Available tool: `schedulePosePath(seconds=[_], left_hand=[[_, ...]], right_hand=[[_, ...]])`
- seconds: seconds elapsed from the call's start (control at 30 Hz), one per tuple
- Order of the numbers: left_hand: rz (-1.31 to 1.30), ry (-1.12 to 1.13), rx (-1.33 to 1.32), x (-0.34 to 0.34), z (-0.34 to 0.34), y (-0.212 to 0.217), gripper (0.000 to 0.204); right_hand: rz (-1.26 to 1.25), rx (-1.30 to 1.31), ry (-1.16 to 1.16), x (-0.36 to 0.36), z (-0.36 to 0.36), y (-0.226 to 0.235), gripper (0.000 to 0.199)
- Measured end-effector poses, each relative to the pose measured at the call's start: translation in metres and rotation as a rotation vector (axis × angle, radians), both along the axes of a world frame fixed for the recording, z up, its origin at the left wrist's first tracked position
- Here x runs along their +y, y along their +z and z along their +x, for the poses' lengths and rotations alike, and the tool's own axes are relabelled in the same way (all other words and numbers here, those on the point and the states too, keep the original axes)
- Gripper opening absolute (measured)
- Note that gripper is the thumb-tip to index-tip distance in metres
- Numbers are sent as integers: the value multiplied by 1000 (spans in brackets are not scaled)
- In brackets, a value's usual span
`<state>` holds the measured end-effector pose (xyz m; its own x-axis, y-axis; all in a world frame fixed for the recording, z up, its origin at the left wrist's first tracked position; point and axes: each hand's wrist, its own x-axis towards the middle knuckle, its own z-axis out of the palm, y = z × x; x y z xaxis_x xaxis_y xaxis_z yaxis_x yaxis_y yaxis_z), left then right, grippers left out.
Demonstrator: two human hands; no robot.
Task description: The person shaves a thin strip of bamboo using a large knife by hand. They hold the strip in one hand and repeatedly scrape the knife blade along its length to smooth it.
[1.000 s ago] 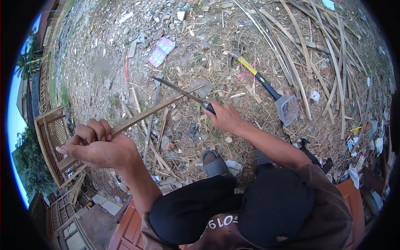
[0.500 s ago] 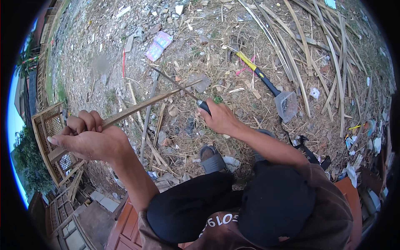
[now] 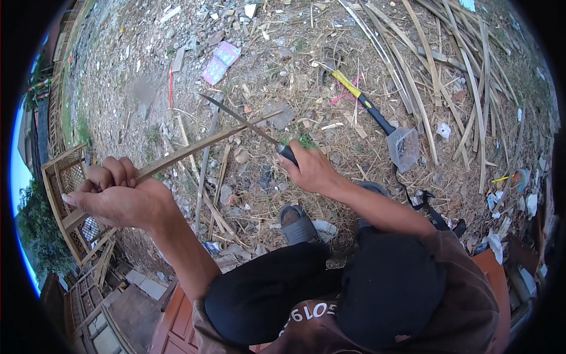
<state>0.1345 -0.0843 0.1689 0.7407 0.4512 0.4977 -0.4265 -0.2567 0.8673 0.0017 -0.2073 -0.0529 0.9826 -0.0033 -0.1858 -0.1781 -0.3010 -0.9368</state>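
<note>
My left hand (image 3: pixel 127 197) is closed round the near-left end of a thin wooden strip (image 3: pixel 194 147). The strip slants up and away to the right, its far end above the littered ground. My right hand (image 3: pixel 315 171) grips the black handle of a knife (image 3: pixel 236 115) with a long dark blade. In view the blade crosses the strip near its far end, its tip pointing up and left. I cannot tell whether the edge is touching the wood.
A hammer (image 3: pixel 362 101) with a yellow and black handle lies ahead right, beside a clear plastic container (image 3: pixel 403 149). Long wooden strips (image 3: pixel 433 71) are heaped at far right. A latticed wooden frame (image 3: pixel 65 200) stands left. A pink-purple packet (image 3: pixel 221 62) lies among stones.
The knife has shifted slightly left along the strip, and its tip reaches farther left. My left hand keeps its hold on the strip. The whole view has moved a little.
</note>
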Motion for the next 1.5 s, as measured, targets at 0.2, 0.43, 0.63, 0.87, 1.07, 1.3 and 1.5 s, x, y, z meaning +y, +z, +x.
schedulePosePath(seconds=[0.2,0.43,0.63,0.87,1.07,1.3,1.5], left_hand=[[19,-69,1,13,1,-2,47],[13,-29,2,5,-3,-2,47],[15,-36,-13,-5,-3,3,47],[-9,-46,-32,-5,3,3,47],[-15,-29,16,-8,1,0,49],[5,-55,10,3,5,-2,48],[32,-55,15,7,4,-1,47]], right_hand=[[-8,93,37,-8,3,0,33],[26,-89,15,-8,1,3,33],[-80,80,1,-21,8,-16,31],[-112,114,-11,-27,9,-31,29],[-218,216,-4,-26,-14,-67,28],[-141,253,-6,-22,-11,-31,29],[-127,93,-38,-14,-14,-12,31]])
